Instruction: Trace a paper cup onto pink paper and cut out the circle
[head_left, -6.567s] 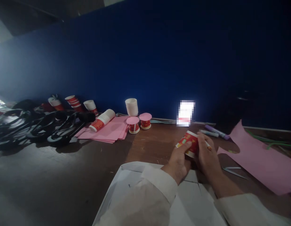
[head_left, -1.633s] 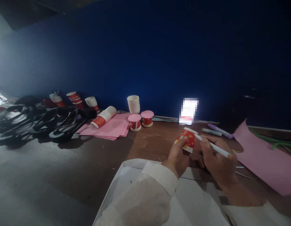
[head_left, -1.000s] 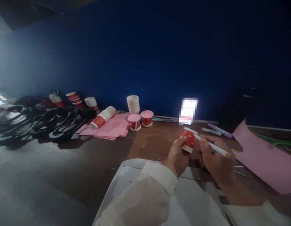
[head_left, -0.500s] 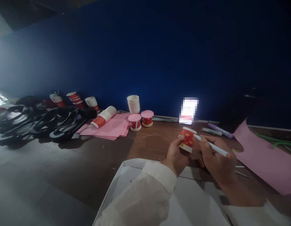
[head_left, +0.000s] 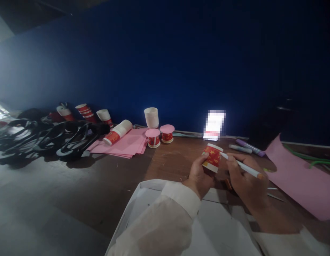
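My left hand [head_left: 202, 177] is closed round a small red paper cup [head_left: 213, 156] with a white rim and a gold pattern, tilted a little above the brown table. In my right hand [head_left: 246, 181] a white marker [head_left: 247, 169] with an orange end is held like a pen. Its tip end meets the right side of the cup, or lies very close to it; I cannot tell whether it touches. Most fingers of my left hand are hidden behind the cup.
A lit, blurred phone screen [head_left: 213, 125] stands behind the cup. To the left are two red cups topped with pink discs [head_left: 152, 133], pink sheets [head_left: 124, 148] and black headgear [head_left: 71, 142]. Markers [head_left: 251, 147] and pink paper [head_left: 303, 181] lie right. A white box [head_left: 151, 183] is in front.
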Available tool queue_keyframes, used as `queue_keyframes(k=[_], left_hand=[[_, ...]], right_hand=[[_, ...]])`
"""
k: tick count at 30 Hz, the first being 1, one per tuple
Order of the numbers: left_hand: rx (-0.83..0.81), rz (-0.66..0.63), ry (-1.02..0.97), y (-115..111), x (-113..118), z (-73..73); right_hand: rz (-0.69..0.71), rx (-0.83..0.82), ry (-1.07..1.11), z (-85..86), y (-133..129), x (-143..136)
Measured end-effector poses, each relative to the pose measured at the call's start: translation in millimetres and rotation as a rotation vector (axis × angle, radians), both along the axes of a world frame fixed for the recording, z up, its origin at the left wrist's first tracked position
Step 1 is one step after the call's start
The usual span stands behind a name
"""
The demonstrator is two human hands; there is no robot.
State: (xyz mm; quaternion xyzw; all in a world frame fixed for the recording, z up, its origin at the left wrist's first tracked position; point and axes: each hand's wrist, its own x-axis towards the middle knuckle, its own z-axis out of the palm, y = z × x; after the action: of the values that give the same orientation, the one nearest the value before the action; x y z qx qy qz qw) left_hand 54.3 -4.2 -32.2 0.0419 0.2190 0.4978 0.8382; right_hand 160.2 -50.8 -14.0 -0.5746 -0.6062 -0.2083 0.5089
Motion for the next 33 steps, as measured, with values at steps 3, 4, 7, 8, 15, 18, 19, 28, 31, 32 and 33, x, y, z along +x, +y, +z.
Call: queue_keyframes(k=[3, 4, 7, 8, 15, 18, 19, 28, 31, 32, 33], left_hand=[[0.008, 0.008, 0.009, 0.4, 0.3, -0.9], [0.007, 0.008, 0.009, 0.4, 0.2, -0.9], [-0.006, 0.000, 0.003, -0.6, -1.0, 0.7], [-0.007, -0.006, -0.002, -1.0, -1.5, 1.5], [-0.001, -0.008, -0.004, -0.3, -1.3, 0.0], [0.013, 0.005, 0.005, 1.2, -0.3, -2.9], [0.017, 0.001, 0.005, 1.3, -0.3, -3.2], [0.005, 0.004, 0.011, -1.2, -2.1, 2.5], [-0.020, 0.012, 0.026, -0.6, -2.1, 3.2], [-0.029, 0.022, 0.029, -0.5, -2.1, 3.7], [-0.034, 0.033, 0.030, -0.4, -2.1, 4.3]], right_hand=[[-0.005, -0.015, 0.010, -0.5, -0.5, 0.3], [-0.002, -0.016, 0.013, -0.5, -0.7, 0.3], [0.011, -0.013, 0.018, -0.1, -1.0, -0.3], [0.015, -0.005, 0.016, 0.2, -1.0, -0.6], [0.001, 0.005, 0.000, 0.1, -0.2, -1.2], [-0.003, 0.013, -0.007, -1.2, 0.3, -0.5], [-0.004, 0.016, -0.011, -1.7, 0.5, -0.2], [0.016, 0.012, -0.011, -1.0, -1.1, -0.3], [0.058, 0.010, 0.067, 2.6, -4.6, -3.9], [0.084, 0.007, 0.129, 3.6, -5.0, -5.1], [0.105, -0.002, 0.214, 4.2, -4.5, -5.8]])
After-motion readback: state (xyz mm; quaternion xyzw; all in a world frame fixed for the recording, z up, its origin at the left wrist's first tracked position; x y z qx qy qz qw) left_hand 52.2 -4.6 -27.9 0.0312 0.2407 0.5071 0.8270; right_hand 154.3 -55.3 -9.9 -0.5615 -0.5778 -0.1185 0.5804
